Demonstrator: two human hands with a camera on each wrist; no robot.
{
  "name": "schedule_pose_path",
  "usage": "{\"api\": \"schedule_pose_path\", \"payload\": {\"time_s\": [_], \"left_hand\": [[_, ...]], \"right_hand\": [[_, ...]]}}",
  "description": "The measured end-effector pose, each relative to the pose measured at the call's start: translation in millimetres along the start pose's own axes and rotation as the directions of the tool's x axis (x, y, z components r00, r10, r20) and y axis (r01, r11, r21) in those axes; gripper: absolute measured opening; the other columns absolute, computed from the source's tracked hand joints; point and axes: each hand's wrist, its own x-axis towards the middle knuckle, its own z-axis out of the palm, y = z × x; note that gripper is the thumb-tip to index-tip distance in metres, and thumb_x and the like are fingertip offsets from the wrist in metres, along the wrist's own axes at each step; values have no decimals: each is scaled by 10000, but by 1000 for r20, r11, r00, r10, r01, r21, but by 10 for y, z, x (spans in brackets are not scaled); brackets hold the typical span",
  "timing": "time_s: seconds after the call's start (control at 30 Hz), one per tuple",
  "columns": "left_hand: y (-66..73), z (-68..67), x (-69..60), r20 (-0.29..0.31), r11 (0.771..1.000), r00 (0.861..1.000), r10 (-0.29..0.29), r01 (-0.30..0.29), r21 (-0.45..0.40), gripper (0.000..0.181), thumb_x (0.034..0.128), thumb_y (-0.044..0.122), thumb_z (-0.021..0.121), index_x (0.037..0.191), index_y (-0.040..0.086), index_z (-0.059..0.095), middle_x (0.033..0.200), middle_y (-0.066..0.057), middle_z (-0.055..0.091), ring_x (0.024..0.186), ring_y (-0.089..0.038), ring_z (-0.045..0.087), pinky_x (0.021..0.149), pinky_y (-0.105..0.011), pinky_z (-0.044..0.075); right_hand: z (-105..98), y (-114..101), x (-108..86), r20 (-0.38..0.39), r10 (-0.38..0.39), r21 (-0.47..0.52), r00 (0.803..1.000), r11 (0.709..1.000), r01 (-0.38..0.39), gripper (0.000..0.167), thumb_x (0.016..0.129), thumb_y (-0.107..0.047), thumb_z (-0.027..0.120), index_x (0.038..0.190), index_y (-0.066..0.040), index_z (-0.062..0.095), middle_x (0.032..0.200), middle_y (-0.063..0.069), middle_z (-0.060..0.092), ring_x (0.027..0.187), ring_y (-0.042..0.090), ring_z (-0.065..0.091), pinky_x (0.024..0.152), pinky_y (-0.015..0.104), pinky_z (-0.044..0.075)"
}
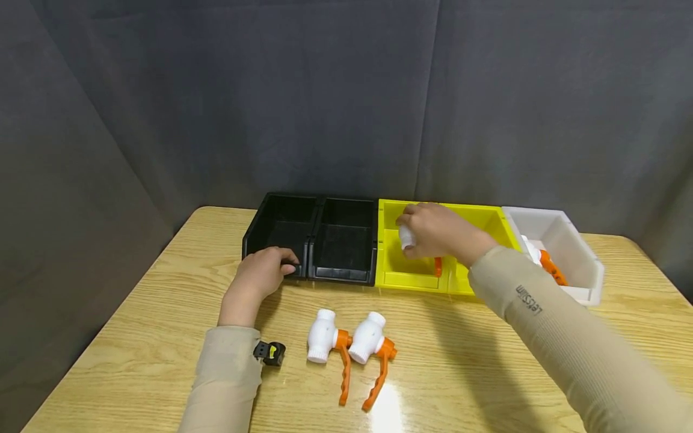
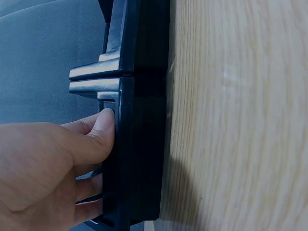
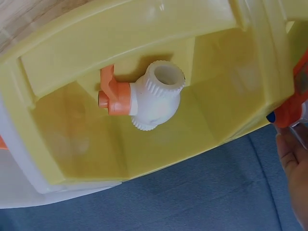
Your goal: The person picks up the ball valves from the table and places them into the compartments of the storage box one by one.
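Observation:
My right hand grips a white ball valve with an orange handle above the left yellow bin. At the right edge of the right wrist view, that valve's orange part shows beside the fingers. My left hand holds the front rim of the leftmost black bin, its thumb on the rim and its other fingers on the inner side. Two more white ball valves, one on the left and one on the right, lie on the table before the bins.
Another ball valve lies in the right yellow bin. At the row's right end, a white bin holds a valve with an orange handle. A second black bin adjoins the yellow ones. Dark curtain hangs behind the wooden table.

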Motion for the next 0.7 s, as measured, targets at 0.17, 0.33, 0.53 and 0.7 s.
{"api": "schedule_pose_path", "payload": {"time_s": [0.17, 0.33, 0.53, 0.7], "left_hand": [[-4, -10, -5, 1, 1000, 1000, -5, 5, -3, 219, 992, 201, 612, 1165, 117, 717, 1214, -135, 673, 1089, -359, 621, 922, -517, 481], [12, -19, -13, 1, 1000, 1000, -2, 2, -3, 219, 992, 205, 611, 1166, 124, 717, 1202, -125, 679, 1071, -356, 628, 904, -514, 490], [28, -20, -19, -4, 1000, 1000, 0, 0, -3, 204, 988, 195, 618, 1149, 125, 722, 1185, -122, 685, 1051, -351, 634, 887, -513, 496], [26, -20, -16, -8, 1000, 1000, 1, -1, 2, 203, 986, 196, 620, 1146, 125, 723, 1183, -123, 686, 1053, -349, 635, 883, -508, 498]], "right_hand": [[8, 47, 92, -6, 18, -12, 1000, 1000, -18, 507, 793, -304, 811, 1184, -14, 669, 1076, 127, 628, 933, 299, 596, 935, 460, 489], [28, 99, 145, 4, 46, -32, 999, 998, -46, 519, 794, -313, 815, 1201, -29, 666, 1087, 127, 619, 941, 304, 589, 951, 457, 482], [58, 142, 173, 15, 51, -41, 999, 998, -50, 535, 787, -304, 828, 1212, -26, 659, 1084, 130, 611, 940, 307, 582, 957, 465, 476], [74, 121, 214, 52, 84, -48, 995, 996, -82, 540, 795, -309, 830, 1233, -44, 659, 1091, 122, 615, 944, 297, 582, 966, 454, 474]]}}
